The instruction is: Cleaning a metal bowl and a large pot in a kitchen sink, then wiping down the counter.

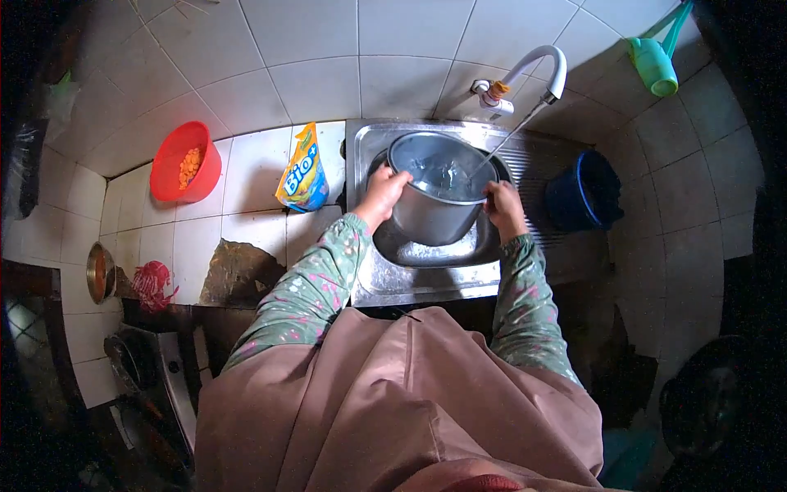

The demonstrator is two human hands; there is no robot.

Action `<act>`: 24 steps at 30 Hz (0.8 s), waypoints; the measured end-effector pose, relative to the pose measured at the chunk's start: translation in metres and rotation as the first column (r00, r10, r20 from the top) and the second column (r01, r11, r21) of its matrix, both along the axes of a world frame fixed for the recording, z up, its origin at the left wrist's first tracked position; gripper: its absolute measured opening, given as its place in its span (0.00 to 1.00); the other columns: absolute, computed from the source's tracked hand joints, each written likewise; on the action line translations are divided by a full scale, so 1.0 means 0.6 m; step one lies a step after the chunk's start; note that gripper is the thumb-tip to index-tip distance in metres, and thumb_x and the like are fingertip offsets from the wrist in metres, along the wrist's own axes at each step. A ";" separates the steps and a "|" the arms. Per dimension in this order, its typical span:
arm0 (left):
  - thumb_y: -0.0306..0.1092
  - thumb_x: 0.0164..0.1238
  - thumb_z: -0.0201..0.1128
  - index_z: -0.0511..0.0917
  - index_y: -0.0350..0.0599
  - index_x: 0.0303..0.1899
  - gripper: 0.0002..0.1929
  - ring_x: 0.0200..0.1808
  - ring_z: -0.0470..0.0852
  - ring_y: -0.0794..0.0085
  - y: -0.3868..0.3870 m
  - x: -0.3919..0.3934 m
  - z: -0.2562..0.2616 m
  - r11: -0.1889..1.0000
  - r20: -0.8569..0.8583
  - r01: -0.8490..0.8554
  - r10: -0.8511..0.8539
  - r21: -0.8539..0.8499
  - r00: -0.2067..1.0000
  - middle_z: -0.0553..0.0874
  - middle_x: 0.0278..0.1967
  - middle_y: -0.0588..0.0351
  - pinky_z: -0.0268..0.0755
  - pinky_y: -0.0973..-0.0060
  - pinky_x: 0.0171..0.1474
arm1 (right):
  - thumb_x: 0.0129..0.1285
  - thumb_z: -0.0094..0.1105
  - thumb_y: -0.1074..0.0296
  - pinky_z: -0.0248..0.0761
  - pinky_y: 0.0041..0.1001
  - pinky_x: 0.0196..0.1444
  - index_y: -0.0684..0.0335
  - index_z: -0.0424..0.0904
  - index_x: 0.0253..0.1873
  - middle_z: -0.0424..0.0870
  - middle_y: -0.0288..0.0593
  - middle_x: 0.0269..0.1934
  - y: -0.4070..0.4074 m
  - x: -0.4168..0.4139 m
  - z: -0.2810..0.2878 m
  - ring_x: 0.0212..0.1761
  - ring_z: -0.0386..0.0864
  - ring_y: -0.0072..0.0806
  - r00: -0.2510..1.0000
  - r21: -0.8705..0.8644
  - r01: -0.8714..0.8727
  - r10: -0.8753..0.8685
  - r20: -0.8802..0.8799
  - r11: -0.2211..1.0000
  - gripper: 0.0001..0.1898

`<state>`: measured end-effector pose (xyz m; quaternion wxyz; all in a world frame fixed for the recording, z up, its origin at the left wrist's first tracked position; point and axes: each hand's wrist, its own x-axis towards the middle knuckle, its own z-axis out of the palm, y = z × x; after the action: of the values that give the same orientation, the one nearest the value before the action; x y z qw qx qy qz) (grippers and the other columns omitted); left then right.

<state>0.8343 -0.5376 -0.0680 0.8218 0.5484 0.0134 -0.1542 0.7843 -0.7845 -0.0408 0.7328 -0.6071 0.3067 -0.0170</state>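
Note:
Both hands hold a grey metal pot (433, 215) by its rim, over the basin of a stainless steel sink (424, 292). My left hand (387, 192) grips the left side of the rim; my right hand (505, 206) has the right side. Water runs from a white gooseneck faucet (556, 74) into the pot, where moving water shows. The pot tilts a little, and its bottom hides part of the basin. Whether it touches the basin, I cannot tell.
Left of the sink, a yellow and blue pouch (303, 175) and a red bowl (212, 175) with orange pieces stand on the tiled counter. A pink net-like bundle (154, 283) lies near its edge. A dark blue bucket (562, 197) is on the drainboard; a green dipper (655, 64) hangs upper right.

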 end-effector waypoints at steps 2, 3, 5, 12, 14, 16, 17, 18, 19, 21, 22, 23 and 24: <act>0.28 0.51 0.60 0.79 0.36 0.35 0.09 0.41 0.76 0.73 -0.011 -0.008 -0.056 0.997 0.062 0.014 -0.019 0.071 0.998 0.79 0.40 0.56 0.67 0.77 0.45 | 0.55 0.52 0.73 0.63 0.23 0.12 0.58 0.67 0.29 0.70 0.35 0.19 -0.009 -0.028 -0.036 0.12 0.65 0.23 0.999 -0.043 0.040 -0.041 -0.024 0.998 0.04; 0.28 0.51 0.59 0.78 0.36 0.36 0.10 0.42 0.76 0.72 -0.016 -0.015 -0.075 0.993 0.075 0.034 -0.043 0.111 0.996 0.78 0.41 0.56 0.67 0.77 0.46 | 0.54 0.52 0.73 0.62 0.23 0.12 0.58 0.67 0.29 0.70 0.35 0.19 -0.013 -0.039 -0.055 0.13 0.65 0.22 0.997 -0.063 0.073 -0.076 -0.035 0.995 0.04; 0.27 0.51 0.58 0.78 0.35 0.37 0.11 0.41 0.76 0.72 -0.021 -0.027 -0.099 0.992 0.038 0.055 -0.059 0.113 0.998 0.78 0.39 0.57 0.66 0.77 0.46 | 0.50 0.52 0.78 0.61 0.22 0.12 0.57 0.66 0.29 0.70 0.34 0.18 -0.008 -0.058 -0.076 0.13 0.66 0.22 0.993 -0.043 0.117 -0.118 -0.017 0.992 0.06; 0.26 0.52 0.56 0.79 0.35 0.34 0.09 0.32 0.77 0.74 -0.022 -0.041 -0.152 0.954 -0.107 0.199 -0.179 0.225 0.978 0.82 0.29 0.59 0.68 0.76 0.39 | 0.47 0.51 0.81 0.56 0.22 0.12 0.57 0.64 0.29 0.67 0.33 0.17 0.003 -0.079 -0.156 0.12 0.63 0.21 0.984 0.034 0.162 -0.164 0.072 0.986 0.09; 0.27 0.54 0.57 0.79 0.34 0.34 0.08 0.32 0.77 0.73 -0.017 -0.036 -0.168 0.924 -0.088 0.230 -0.213 0.306 0.973 0.82 0.30 0.57 0.68 0.74 0.38 | 0.48 0.51 0.81 0.56 0.23 0.11 0.57 0.63 0.31 0.66 0.33 0.17 0.002 -0.077 -0.187 0.12 0.63 0.21 0.980 0.047 0.179 -0.182 0.076 0.983 0.10; 0.29 0.55 0.58 0.79 0.33 0.33 0.08 0.33 0.77 0.72 -0.014 -0.037 -0.164 0.887 -0.077 0.251 -0.240 0.387 0.968 0.82 0.30 0.55 0.68 0.72 0.38 | 0.49 0.51 0.81 0.56 0.23 0.11 0.58 0.63 0.31 0.66 0.34 0.17 0.002 -0.080 -0.210 0.12 0.63 0.21 0.979 0.034 0.192 -0.193 0.064 0.981 0.10; 0.32 0.56 0.60 0.79 0.33 0.34 0.10 0.34 0.78 0.69 -0.013 -0.033 -0.161 0.810 -0.067 0.222 -0.222 0.543 0.973 0.82 0.32 0.52 0.69 0.70 0.39 | 0.49 0.52 0.81 0.57 0.24 0.11 0.58 0.63 0.32 0.66 0.34 0.17 0.003 -0.080 -0.220 0.11 0.63 0.21 0.978 0.018 0.202 -0.203 0.057 0.979 0.10; 0.35 0.58 0.61 0.79 0.32 0.34 0.12 0.36 0.79 0.66 -0.010 -0.034 -0.157 0.706 -0.061 0.191 -0.206 0.682 0.977 0.82 0.34 0.48 0.69 0.68 0.39 | 0.52 0.56 0.77 0.63 0.25 0.13 0.61 0.65 0.38 0.71 0.39 0.23 0.001 -0.081 -0.231 0.17 0.70 0.26 0.987 -0.055 0.163 -0.163 0.003 0.985 0.10; 0.38 0.59 0.62 0.78 0.32 0.38 0.15 0.41 0.80 0.59 -0.003 -0.020 -0.157 0.602 -0.109 0.281 -0.305 0.748 0.946 0.81 0.39 0.42 0.69 0.65 0.43 | 0.52 0.56 0.77 0.63 0.25 0.13 0.61 0.65 0.38 0.71 0.39 0.23 -0.004 -0.076 -0.240 0.17 0.70 0.26 0.987 -0.054 0.162 -0.162 0.001 0.985 0.10; 0.35 0.58 0.63 0.78 0.34 0.41 0.14 0.44 0.80 0.56 0.001 -0.028 -0.149 0.638 -0.055 0.197 -0.235 0.745 0.970 0.81 0.42 0.41 0.70 0.66 0.46 | 0.52 0.62 0.68 0.73 0.33 0.27 0.65 0.68 0.47 0.75 0.47 0.34 -0.013 -0.067 -0.257 0.31 0.77 0.37 0.966 -0.568 0.001 -0.149 -0.213 0.823 0.18; 0.35 0.58 0.63 0.78 0.34 0.41 0.14 0.44 0.80 0.56 0.022 -0.029 -0.160 0.635 -0.062 0.177 -0.200 0.752 0.978 0.81 0.42 0.41 0.70 0.66 0.46 | 0.50 0.65 0.60 0.71 0.38 0.45 0.67 0.70 0.51 0.74 0.54 0.44 0.024 -0.052 -0.205 0.47 0.74 0.47 0.964 -0.875 -0.178 -0.101 -0.248 0.451 0.25; 0.34 0.58 0.62 0.78 0.35 0.42 0.13 0.43 0.80 0.58 0.032 -0.030 -0.168 0.705 0.029 0.087 -0.151 0.704 0.988 0.82 0.41 0.43 0.70 0.67 0.47 | 0.50 0.66 0.59 0.68 0.39 0.49 0.68 0.72 0.49 0.73 0.56 0.46 0.038 -0.037 -0.179 0.49 0.72 0.49 0.984 -0.883 -0.049 -0.129 -0.122 0.466 0.25; 0.32 0.59 0.62 0.78 0.35 0.42 0.13 0.43 0.80 0.60 0.037 -0.030 -0.170 0.765 0.117 0.004 -0.104 0.643 0.988 0.82 0.41 0.44 0.71 0.69 0.47 | 0.49 0.66 0.58 0.65 0.39 0.54 0.68 0.74 0.48 0.72 0.58 0.49 0.043 -0.014 -0.166 0.51 0.70 0.50 0.986 -0.875 0.085 -0.168 0.005 0.477 0.24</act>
<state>0.8163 -0.5155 -0.1701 0.5791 0.8058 -0.0108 -0.1234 0.7760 -0.7587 -0.1404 0.3083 -0.8700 0.3293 -0.1991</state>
